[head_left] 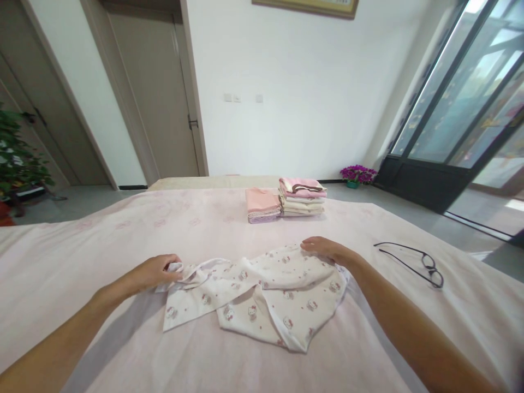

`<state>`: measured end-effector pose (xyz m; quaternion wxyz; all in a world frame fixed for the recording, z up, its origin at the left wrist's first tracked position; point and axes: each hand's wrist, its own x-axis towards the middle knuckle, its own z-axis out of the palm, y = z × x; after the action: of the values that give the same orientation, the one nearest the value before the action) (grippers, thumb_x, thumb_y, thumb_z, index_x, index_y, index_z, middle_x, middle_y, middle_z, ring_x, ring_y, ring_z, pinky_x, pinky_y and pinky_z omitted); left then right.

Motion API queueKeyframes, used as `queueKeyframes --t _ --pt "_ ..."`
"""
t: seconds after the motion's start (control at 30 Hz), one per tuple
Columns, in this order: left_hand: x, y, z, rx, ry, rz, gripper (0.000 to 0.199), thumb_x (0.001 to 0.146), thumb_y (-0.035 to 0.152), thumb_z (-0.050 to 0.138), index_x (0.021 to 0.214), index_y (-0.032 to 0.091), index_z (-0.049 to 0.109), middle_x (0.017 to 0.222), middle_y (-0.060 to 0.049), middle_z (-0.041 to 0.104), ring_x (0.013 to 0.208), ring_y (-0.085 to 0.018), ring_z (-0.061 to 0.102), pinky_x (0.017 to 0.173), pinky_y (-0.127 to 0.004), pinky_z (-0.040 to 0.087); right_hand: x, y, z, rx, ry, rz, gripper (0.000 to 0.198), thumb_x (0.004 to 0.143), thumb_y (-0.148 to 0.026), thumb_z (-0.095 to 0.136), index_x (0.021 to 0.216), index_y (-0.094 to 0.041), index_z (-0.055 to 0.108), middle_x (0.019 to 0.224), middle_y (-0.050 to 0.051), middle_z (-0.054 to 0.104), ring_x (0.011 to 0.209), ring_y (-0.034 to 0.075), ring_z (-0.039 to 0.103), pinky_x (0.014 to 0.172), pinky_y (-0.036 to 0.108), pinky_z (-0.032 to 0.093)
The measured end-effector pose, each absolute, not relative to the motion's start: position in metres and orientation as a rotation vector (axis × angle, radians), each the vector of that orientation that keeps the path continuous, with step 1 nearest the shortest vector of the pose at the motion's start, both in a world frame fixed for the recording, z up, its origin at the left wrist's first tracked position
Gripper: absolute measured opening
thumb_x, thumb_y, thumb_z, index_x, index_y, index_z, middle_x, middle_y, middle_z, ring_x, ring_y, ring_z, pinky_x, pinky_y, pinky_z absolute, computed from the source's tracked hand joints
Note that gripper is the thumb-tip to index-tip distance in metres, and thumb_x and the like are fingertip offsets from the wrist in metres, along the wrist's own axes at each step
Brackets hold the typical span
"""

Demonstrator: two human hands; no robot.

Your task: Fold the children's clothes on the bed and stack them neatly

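Observation:
A white garment (282, 289) printed with small cartoon cats lies loosely spread and creased on the pink sheet (172, 349). Its exact kind is unclear from its folds. My left hand (164, 268) is closed on its bunched left end, thumb and fingers pinching the cloth. At the upper right edge, my right hand (321, 246) holds the cloth with its fingers curled over; the fingertips are partly hidden. Between the hands the fabric sags in folds, with one corner pointing towards me.
Beyond the garment stand a low stack of folded pink clothes (262, 204) and a taller folded stack (303, 197), side by side. Black-framed glasses (428, 267) lie unfolded at the right. Farther off are a potted purple plant (358, 174), a door (151, 82) and a leafy plant (20, 153).

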<state>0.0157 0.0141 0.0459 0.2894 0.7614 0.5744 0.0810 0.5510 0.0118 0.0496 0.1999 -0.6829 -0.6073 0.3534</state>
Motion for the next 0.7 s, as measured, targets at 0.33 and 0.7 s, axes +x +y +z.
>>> queueKeyframes --t 0.33,0.7 --pt "0.006 0.014 0.039 1.652 1.394 0.691 0.045 0.063 0.057 0.075 0.083 0.018 0.066 0.075 0.0 0.065 0.073 -0.02 0.06 0.061 -0.024 0.045 0.539 0.005 0.049 -1.529 -1.378 1.165 0.052 0.07 -0.029 0.074 0.118 -0.017 0.061 0.11 0.01 0.072 0.091 0.023 0.07 0.077 0.03 0.056" --pt "0.019 0.071 0.026 1.045 1.635 1.233 0.043 0.071 0.036 0.066 0.108 0.013 0.06 0.089 -0.007 0.069 0.073 -0.02 0.066 0.061 -0.028 0.053 0.586 0.044 0.018 -1.726 -1.117 0.797 0.06 0.074 -0.041 0.069 0.126 -0.012 0.055 0.082 0.007 0.073 0.072 0.02 0.069 0.067 0.03 0.055"
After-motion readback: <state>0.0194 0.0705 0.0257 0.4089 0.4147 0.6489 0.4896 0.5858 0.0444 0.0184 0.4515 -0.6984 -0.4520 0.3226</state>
